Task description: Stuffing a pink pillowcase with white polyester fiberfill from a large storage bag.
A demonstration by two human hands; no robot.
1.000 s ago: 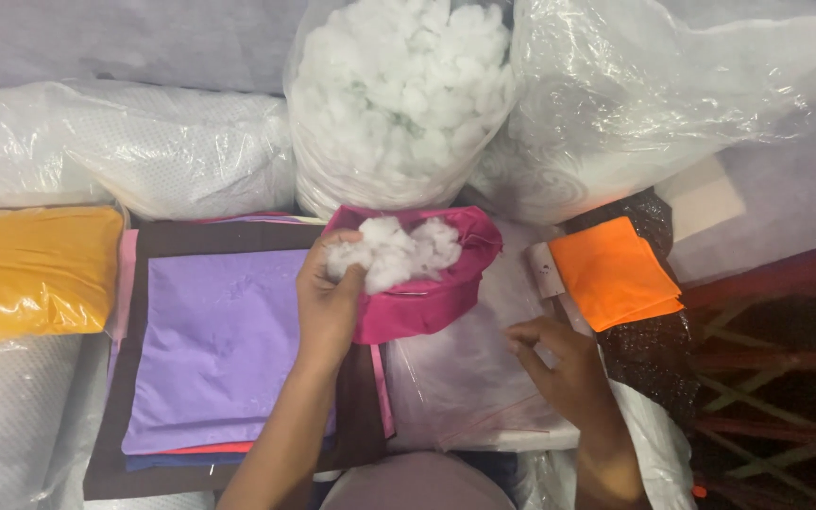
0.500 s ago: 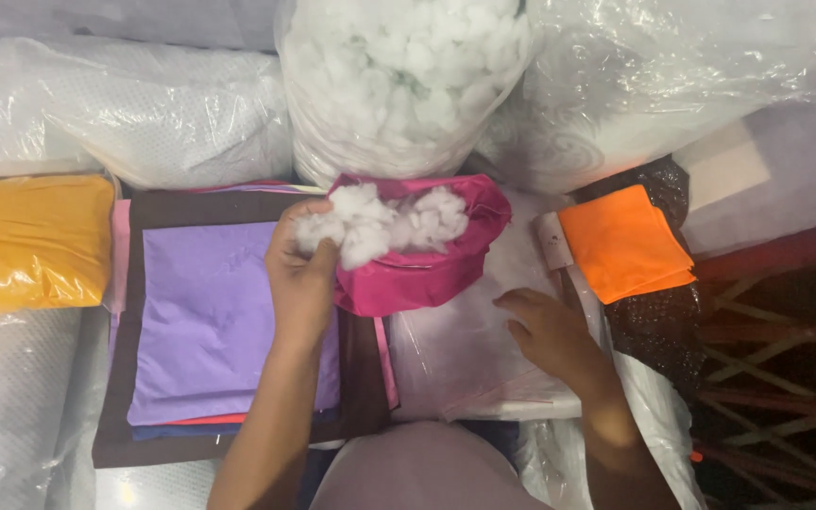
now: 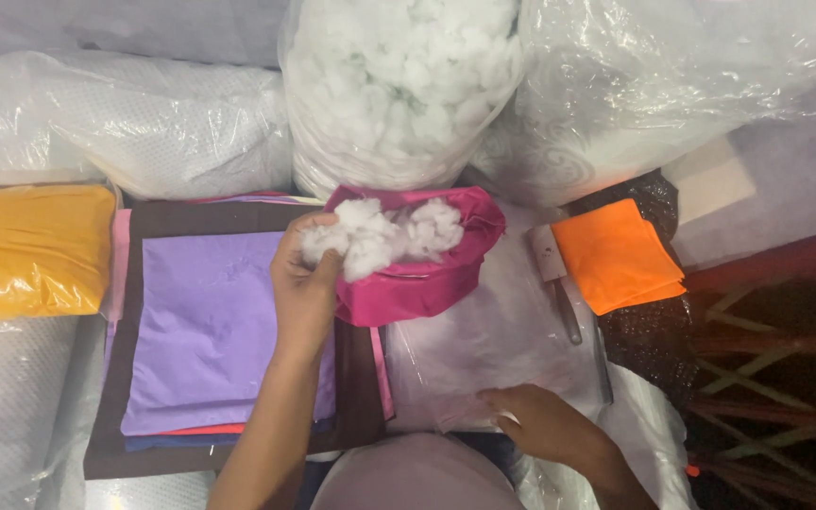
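Head view: my left hand (image 3: pixel 302 288) pinches stuffing (image 3: pixel 375 236) at the pink cover (image 3: pixel 422 274), its mouth facing up, long axis sideways. My right hand (image 3: pixel 542 425) grips a plastic bag (image 3: pixel 493 340) edge nearby.

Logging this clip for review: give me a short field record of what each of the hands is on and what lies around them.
left hand: grips white stuffing at the mouth of a magenta fabric cover
right hand: rests on the near edge of a clear plastic bag
under left arm: purple cloth atop a stack
behind: big clear bag of stuffing
right side: folded orange cloth
far left: yellow bundle
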